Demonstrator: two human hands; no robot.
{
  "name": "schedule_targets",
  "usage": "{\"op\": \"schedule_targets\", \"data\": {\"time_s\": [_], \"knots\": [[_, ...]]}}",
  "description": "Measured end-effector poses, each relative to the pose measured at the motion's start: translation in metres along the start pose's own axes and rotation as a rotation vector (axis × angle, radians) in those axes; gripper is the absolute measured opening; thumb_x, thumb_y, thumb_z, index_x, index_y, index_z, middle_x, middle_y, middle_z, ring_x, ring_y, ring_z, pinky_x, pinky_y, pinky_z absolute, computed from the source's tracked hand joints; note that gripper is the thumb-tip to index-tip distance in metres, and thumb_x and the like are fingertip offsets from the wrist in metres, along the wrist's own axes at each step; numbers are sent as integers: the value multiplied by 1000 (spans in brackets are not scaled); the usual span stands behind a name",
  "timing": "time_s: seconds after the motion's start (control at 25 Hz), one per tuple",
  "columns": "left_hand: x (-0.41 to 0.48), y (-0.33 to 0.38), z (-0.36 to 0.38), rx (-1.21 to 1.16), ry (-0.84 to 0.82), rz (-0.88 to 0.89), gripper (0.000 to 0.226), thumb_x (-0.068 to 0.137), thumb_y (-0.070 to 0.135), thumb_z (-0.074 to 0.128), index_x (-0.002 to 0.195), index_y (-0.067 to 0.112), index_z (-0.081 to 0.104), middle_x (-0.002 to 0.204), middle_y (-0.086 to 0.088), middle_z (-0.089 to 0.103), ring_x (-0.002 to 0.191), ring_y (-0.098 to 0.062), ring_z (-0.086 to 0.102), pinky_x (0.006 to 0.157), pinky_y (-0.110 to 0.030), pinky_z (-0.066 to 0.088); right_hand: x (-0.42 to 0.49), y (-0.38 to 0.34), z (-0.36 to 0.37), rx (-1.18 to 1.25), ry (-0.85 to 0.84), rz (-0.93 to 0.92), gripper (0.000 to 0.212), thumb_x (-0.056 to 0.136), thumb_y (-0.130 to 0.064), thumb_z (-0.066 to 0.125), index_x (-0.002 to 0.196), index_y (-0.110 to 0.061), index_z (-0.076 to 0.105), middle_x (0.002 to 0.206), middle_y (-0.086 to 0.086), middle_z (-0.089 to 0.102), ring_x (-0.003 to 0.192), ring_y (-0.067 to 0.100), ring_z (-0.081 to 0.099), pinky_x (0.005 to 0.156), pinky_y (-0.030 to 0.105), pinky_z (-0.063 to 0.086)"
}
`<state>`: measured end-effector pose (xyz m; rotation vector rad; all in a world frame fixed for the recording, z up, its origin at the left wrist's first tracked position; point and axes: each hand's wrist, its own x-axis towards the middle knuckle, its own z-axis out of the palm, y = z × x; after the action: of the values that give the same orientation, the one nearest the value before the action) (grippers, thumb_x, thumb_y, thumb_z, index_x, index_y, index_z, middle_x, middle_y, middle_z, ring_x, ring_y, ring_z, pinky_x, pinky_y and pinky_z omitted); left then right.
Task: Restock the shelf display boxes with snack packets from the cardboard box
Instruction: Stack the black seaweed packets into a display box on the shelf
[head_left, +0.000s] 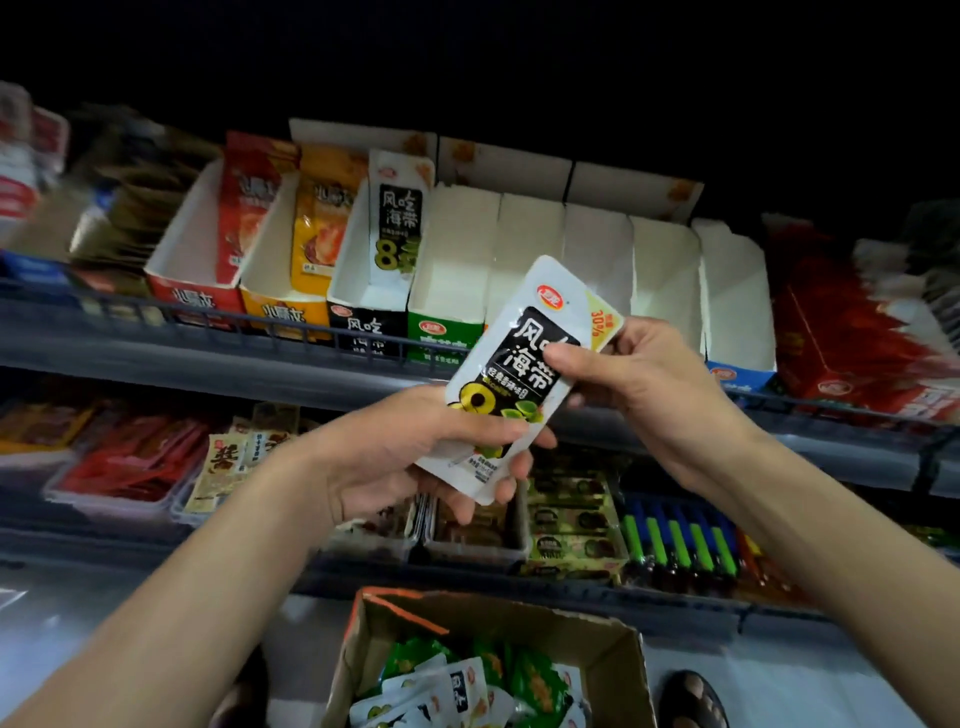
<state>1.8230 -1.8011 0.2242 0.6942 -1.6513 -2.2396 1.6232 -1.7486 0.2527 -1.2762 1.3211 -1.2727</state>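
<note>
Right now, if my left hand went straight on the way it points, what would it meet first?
Probably your right hand, holding the upper end of the same packet; depth is unclear.

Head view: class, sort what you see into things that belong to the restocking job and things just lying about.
Job: kelp snack packet, held by left hand and right hand; cardboard box of packets; black kelp display box.
Lying about: green and blue lighters; red packets on lower shelf.

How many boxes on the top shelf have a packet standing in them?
3: the red box, the yellow box beside it, and the black box. The white boxes may hide more.
</note>
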Motion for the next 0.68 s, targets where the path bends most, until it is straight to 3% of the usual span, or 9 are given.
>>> {"op": "schedule_targets", "data": {"time_s": [0.08, 0.24, 0.28, 0.32, 0.4, 0.48, 0.56, 0.68], "knots": [[-10, 13, -9, 26, 121, 65, 30, 88, 23, 63, 113, 7, 67, 98, -12, 72, 88, -28, 69, 57, -31, 58, 18, -15, 17, -16, -6, -52, 13, 84, -9, 70, 97, -5, 70, 96, 17, 75, 79, 20, 67, 59, 20, 49], [-18, 27, -31, -297, 439, 287, 29, 91, 17, 61, 118, 6, 58, 108, -16, 71, 95, -32, 71, 62, -29, 60, 70, -43, 36, 0, 64, -172, 8, 87, -5, 69, 95, -6, 68, 86, 4, 73, 71, 8, 65, 57, 17, 50], [-17, 28, -38, -258, 550, 336, 27, 92, 17, 61, 117, 7, 60, 111, -15, 71, 93, -28, 71, 64, -29, 60, 88, -50, 38, 13, 98, -211, 9, 88, -5, 68, 97, -6, 67, 87, 4, 72, 71, 8, 66, 57, 16, 51], [-14, 27, -45, -96, 707, 356, 25, 93, 18, 63, 117, 11, 61, 114, -12, 69, 92, -24, 70, 69, -32, 61, 108, -57, 41, 17, 138, -252, 10, 89, -5, 68, 99, -6, 66, 89, 4, 72, 72, 8, 66, 58, 17, 51], [-8, 22, -57, 554, 1029, 303, 31, 92, 28, 65, 122, 23, 60, 124, 1, 61, 98, -18, 65, 87, -39, 56, 143, -65, 48, 2, 220, -304, 13, 88, -5, 69, 101, -5, 66, 92, 8, 71, 74, 11, 66, 61, 20, 52], [-3, 18, -59, 1076, 1109, 242, 42, 93, 36, 60, 133, 29, 51, 139, 7, 46, 108, -17, 59, 95, -39, 47, 168, -63, 55, -27, 274, -303, 17, 85, -3, 72, 101, -2, 67, 93, 11, 71, 76, 17, 66, 63, 25, 53], [3, 12, -66, 1256, 1061, 172, 48, 94, 42, 56, 138, 26, 46, 146, 4, 37, 116, -20, 55, 94, -42, 47, 184, -55, 65, -98, 276, -277, 20, 83, -2, 74, 102, -2, 67, 95, 12, 71, 78, 19, 66, 61, 23, 53], [7, 9, -75, 1366, 1005, 27, 49, 96, 49, 49, 136, 20, 47, 143, 0, 39, 120, -25, 52, 88, -43, 48, 200, -48, 72, -255, 255, -288, 23, 84, -3, 73, 106, -2, 67, 102, 16, 72, 78, 20, 66, 60, 23, 55]]}}
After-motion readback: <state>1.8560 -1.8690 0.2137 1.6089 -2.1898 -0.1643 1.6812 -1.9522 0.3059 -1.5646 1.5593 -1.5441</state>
